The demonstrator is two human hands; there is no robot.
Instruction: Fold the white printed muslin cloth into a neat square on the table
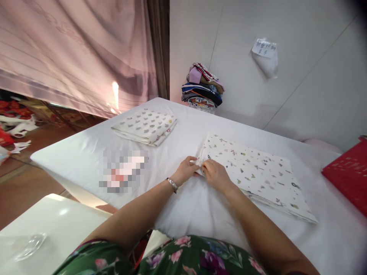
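A folded white cloth with small printed motifs (258, 173) lies flat on the white-covered table (86, 156) in front of me. My left hand (187, 168), with a bracelet at the wrist, pinches the cloth's near left corner. My right hand (215, 173) is closed on the same edge right beside it, fingers pressed onto the fabric. The two hands almost touch.
A second folded patterned cloth (146, 126) lies at the far left of the table. A stack of folded colourful fabrics (203, 88) stands against the back wall. A red item (348, 175) sits at the right edge. A white surface (43, 225) is at lower left, and a curtain hangs behind.
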